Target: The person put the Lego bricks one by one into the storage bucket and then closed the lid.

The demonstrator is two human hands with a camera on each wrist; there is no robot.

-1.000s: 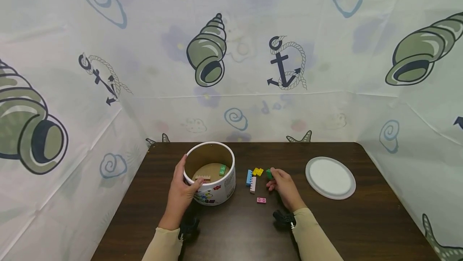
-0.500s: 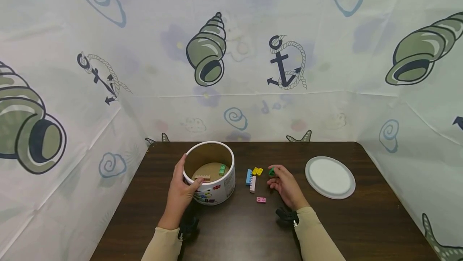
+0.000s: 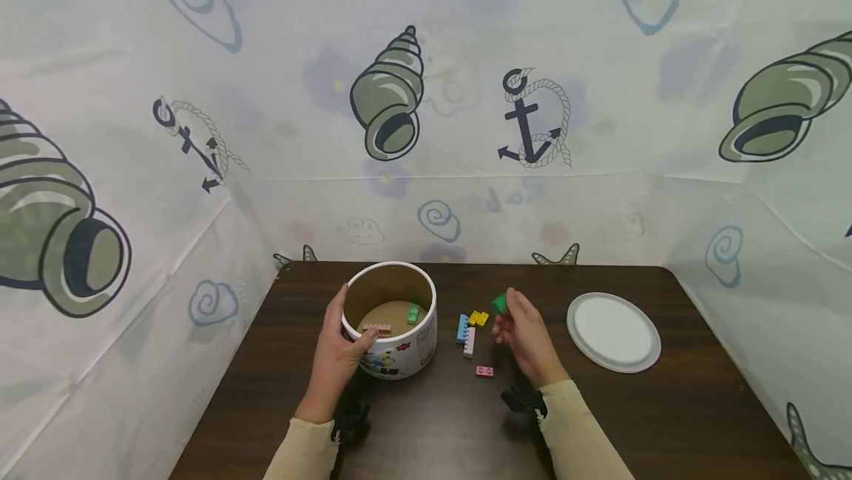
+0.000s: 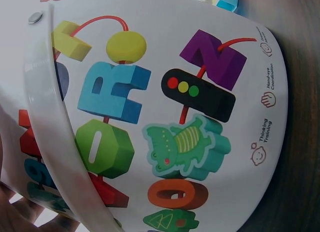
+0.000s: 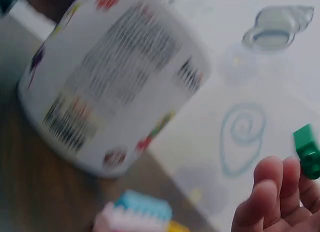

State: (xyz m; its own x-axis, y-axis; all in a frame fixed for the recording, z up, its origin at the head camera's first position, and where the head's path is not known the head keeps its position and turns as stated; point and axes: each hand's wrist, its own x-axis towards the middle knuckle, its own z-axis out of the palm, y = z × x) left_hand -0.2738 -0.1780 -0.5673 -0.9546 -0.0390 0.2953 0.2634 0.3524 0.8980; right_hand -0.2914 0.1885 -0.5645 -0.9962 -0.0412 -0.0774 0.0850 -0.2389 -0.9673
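My left hand (image 3: 336, 358) holds the near left side of a round white tub (image 3: 413, 349), its thumb over the rim. Inside the tub lie a light green brick (image 3: 413, 314) and a pale pink one (image 3: 376, 330). My right hand (image 3: 529, 339) pinches a dark green toy brick (image 3: 500, 304) in its fingertips, right of the tub; the right wrist view shows the brick (image 5: 306, 151) raised. Close by on the table are a blue brick (image 3: 462, 328), a pale pink brick (image 3: 469, 343), yellow bricks (image 3: 478, 319) and a small pink brick (image 3: 484, 371).
A round white lid (image 3: 614, 333) lies flat on the dark wooden table (image 3: 439, 435), right of the right hand. Behind the table hangs a pale patterned curtain (image 3: 466, 206). Printed toy pictures cover the tub's side in the left wrist view.
My right hand has lifted and turned slightly, bringing the green brick up from near the other bricks. The left hand stays on the tub. The head view has shifted a little.
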